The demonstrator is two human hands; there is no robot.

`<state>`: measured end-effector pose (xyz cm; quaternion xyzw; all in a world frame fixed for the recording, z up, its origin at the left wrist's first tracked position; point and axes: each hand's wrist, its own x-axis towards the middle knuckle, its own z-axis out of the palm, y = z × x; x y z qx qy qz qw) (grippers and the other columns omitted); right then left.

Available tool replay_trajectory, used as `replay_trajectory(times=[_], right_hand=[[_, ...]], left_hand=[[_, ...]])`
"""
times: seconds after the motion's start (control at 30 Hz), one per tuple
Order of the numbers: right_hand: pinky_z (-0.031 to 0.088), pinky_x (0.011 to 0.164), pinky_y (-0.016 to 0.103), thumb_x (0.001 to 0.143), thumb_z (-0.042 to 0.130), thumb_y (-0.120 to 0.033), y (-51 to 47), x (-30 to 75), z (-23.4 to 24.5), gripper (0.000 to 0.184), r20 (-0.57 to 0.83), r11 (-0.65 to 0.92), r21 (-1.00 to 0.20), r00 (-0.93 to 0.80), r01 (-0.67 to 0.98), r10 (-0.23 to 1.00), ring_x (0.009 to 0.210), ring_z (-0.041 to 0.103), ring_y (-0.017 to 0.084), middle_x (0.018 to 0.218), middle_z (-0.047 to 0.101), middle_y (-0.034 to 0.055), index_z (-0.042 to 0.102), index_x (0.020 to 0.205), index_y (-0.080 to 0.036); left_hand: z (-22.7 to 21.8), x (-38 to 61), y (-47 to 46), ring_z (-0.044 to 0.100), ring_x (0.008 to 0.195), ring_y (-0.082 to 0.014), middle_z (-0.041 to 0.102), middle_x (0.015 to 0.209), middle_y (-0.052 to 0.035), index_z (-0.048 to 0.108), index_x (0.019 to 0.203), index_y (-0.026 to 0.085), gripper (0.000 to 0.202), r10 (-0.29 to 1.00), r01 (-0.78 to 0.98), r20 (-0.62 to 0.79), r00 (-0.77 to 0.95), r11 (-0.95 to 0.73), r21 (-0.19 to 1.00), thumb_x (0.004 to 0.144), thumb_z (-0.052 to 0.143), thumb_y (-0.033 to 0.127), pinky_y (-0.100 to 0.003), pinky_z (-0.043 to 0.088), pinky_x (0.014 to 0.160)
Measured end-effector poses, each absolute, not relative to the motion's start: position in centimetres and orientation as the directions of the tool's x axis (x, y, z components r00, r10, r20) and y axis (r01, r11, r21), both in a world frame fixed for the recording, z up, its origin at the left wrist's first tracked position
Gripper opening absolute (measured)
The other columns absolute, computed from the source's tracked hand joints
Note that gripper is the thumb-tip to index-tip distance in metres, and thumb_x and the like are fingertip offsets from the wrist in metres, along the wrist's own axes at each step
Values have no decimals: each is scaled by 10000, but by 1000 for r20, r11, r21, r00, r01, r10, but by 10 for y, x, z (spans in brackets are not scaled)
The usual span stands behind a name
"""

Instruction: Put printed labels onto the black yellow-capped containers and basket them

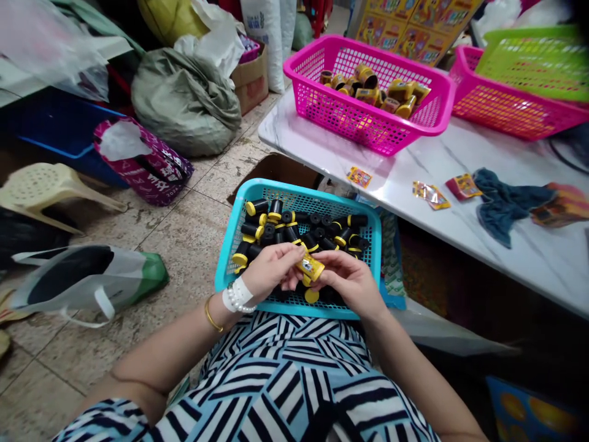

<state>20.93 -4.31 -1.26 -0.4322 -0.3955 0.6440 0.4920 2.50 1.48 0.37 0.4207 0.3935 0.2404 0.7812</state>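
My left hand (273, 270) and my right hand (353, 283) are closed on either side of a small yellow printed label sleeve (311, 267). Fingertips pinch it at both ends. Whether a canister is inside the sleeve I cannot tell. Just below, on my lap, rests a turquoise plastic basket (222, 261). It contains many small black canisters (292, 234) with yellow caps, lying at all angles. My hands and wrists cover part of the basket's near side. A yellow cap (311, 296) shows under the held sleeve.
On the marbled white table (396, 184) stands a pink basket (368, 138) of yellow-labelled canisters (365, 77). Flat printed packets (431, 194) and a blue cloth (510, 199) lie nearby. A second pink basket (515, 101) holds a green one (538, 61). Bags and a plastic stool (43, 184) occupy the left floor.
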Motion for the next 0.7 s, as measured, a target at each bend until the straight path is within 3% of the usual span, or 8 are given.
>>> replay_trajectory(times=[0.07,0.17,0.3,0.37,0.47,0.53,0.63,0.7], right_hand=[[632,657,301,792,792,-285,-44,206,-14,238,-147,-169,-947,-97,-274,984,674,709,140,870,746,5,732,1020,-247],[620,695,310,795,786,-254,-42,203,-16,207,-28,-31,-984,-22,-177,999,738,703,149,906,721,15,761,1000,-263],[598,709,318,795,780,-212,-40,202,-20,90,177,179,-984,110,-4,978,822,676,169,901,694,30,788,860,-273],[596,735,335,816,757,-199,-42,201,-22,135,227,220,-973,127,63,966,852,677,177,950,696,40,787,913,-288],[603,740,327,849,717,-187,-46,199,-22,273,273,263,-955,55,137,960,950,681,196,1092,678,62,760,1079,-327],[609,713,306,852,710,-182,-41,199,-19,273,307,297,-937,25,181,952,959,684,198,1076,677,62,762,1076,-329],[615,646,282,854,705,-205,-7,209,3,181,411,357,-883,132,305,902,863,693,176,1026,676,57,774,997,-291],[625,630,286,864,692,-243,32,225,34,173,540,397,-802,257,446,802,777,687,146,1060,672,56,758,1021,-274]], left_hand=[[5,25,12,506,408,-52,630,621,22,616,953,147,417,699,-61,-377,607,514,856,823,685,538,-137,347,357],[6,26,10,428,327,-39,572,524,62,578,847,164,400,705,-31,-399,586,512,859,790,730,529,-127,283,289],[4,32,8,340,257,-35,492,428,81,535,723,169,469,625,-83,-483,614,660,747,763,716,600,-135,202,234],[2,35,6,314,249,-29,479,415,87,541,727,166,485,598,-138,-491,633,711,689,735,738,609,-136,210,232],[0,40,4,298,250,-25,474,416,100,542,776,170,489,617,-190,-497,609,723,664,708,775,594,-130,214,234],[1,44,3,318,270,-22,500,444,97,530,822,175,507,635,-237,-488,599,723,649,695,790,591,-119,230,250],[5,48,4,404,338,-32,619,572,48,520,984,175,579,666,-336,-441,602,711,618,685,804,581,-117,292,293],[8,48,4,463,377,-52,669,653,11,501,1105,169,624,676,-349,-397,621,692,632,708,801,546,-130,318,310]])
